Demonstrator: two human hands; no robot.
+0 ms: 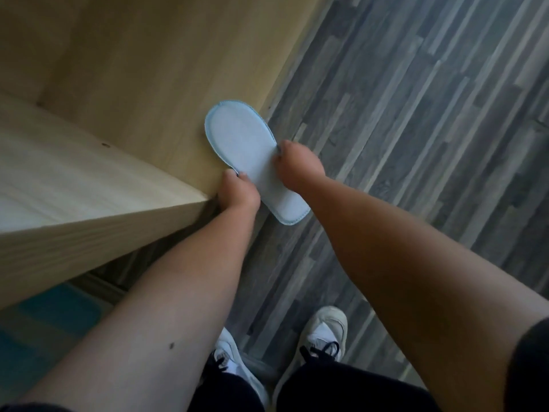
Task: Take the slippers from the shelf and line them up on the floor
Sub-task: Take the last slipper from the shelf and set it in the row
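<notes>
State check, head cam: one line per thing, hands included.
slipper: sole side up, held by both hands, partly over the shelf edge
left hand: shut on the slipper's left edge
right hand: shut on its right edge
shelf: bare where visible
sneakers: worn, on floor

Both forearms are seen bare from the elbows down to the left hand [237,193] and the right hand [298,165]. A dark short sleeve [531,367] is visible at 4 o'clock. Black trousers [341,388] are worn, shown at 6 o'clock. White sneakers with black laces are seen: the left sneaker [230,356] and the right sneaker [325,330].
</notes>
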